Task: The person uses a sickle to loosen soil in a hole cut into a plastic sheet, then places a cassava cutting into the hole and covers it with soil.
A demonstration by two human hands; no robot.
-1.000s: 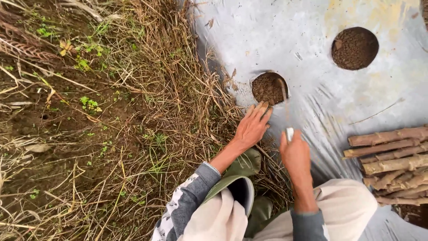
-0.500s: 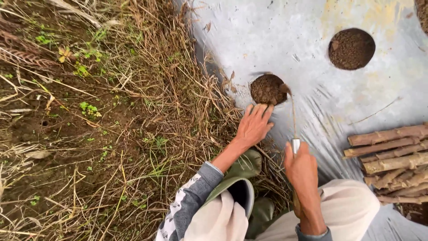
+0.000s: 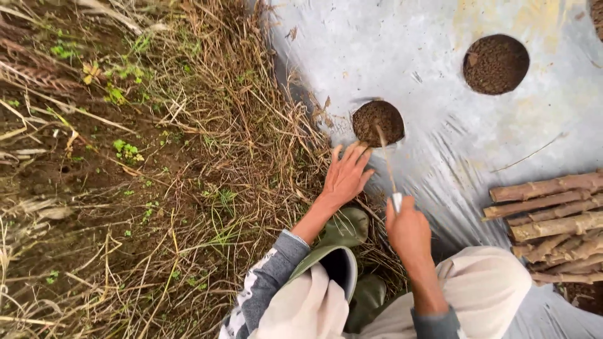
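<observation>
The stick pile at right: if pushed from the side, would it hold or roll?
The sticks look round, stiff and woody, so they would probably roll rather than bend. They lie loosely stacked on smooth plastic sheet, which likely lets them slide or scatter.

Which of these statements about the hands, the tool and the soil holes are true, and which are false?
1. The right hand holds a thin tool. True.
2. The tool's tip is at the far soil hole. False: it is at the near soil hole.
3. The left hand rests open beside the near hole. True.
4. The cut stems lie on the dry grass. False: they lie on the plastic sheet.
</observation>
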